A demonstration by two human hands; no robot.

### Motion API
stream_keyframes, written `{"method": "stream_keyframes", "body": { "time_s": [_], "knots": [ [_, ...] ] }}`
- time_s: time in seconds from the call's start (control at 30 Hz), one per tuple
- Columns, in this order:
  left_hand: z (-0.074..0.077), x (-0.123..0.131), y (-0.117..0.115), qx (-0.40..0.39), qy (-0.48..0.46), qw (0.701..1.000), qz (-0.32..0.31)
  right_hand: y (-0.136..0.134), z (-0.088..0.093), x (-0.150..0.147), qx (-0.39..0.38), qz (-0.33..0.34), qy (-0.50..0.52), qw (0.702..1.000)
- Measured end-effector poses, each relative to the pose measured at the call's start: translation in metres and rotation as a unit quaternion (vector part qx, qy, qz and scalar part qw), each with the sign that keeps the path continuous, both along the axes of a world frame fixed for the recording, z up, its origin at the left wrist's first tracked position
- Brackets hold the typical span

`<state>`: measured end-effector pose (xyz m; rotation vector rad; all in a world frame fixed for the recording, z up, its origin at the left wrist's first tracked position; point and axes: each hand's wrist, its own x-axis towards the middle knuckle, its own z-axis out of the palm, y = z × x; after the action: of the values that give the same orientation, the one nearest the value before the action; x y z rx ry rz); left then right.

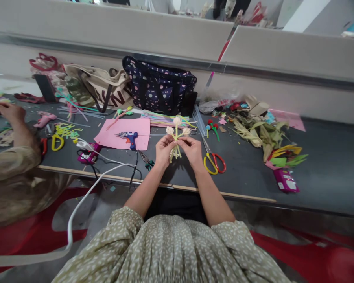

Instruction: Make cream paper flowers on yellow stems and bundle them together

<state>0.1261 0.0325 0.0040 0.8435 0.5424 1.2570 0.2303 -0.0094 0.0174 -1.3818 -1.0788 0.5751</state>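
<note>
Between my hands, over the front part of the table, is a small bunch of handmade flowers (177, 122) with pale cream heads and light green stems. My left hand (164, 148) pinches the stems from the left, and my right hand (192, 148) pinches them from the right, the fingertips meeting just below the heads. The stem ends stick out beneath my fingers. Close to my right hand lie scissors (214, 163) with one yellow and one red handle. Pliers (147, 160) with dark green handles lie beside my left hand.
A blue glue gun (131, 139) rests on a pink sheet (109, 131). A white cable (76, 208) hangs over the table edge at left. Bags (162, 86) stand at the back. Dried husks (250, 131) lie at right. A co-worker's hand (13, 114) is at far left.
</note>
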Motion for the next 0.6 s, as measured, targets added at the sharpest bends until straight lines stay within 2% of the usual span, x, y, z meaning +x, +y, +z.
{"method": "stream_keyframes", "body": {
  "time_s": [0.13,0.4,0.5,0.6],
  "knots": [
    [-0.0048,0.0013,-0.0001,-0.043,-0.019,0.999,-0.018,0.0037,-0.0032,-0.0013,-0.009,-0.003,0.106,0.994],
    [-0.0062,-0.0007,0.0004,-0.126,-0.008,0.987,-0.097,0.0053,-0.0069,-0.0021,-0.015,-0.011,0.154,0.988],
    [-0.0064,-0.0016,-0.0003,-0.117,0.010,0.986,-0.117,0.0057,-0.0071,-0.0029,-0.016,-0.028,0.146,0.989],
    [-0.0066,-0.0017,-0.0015,-0.091,0.025,0.990,-0.105,0.0054,-0.0056,-0.0036,-0.018,-0.048,0.148,0.988]
  ]
}}
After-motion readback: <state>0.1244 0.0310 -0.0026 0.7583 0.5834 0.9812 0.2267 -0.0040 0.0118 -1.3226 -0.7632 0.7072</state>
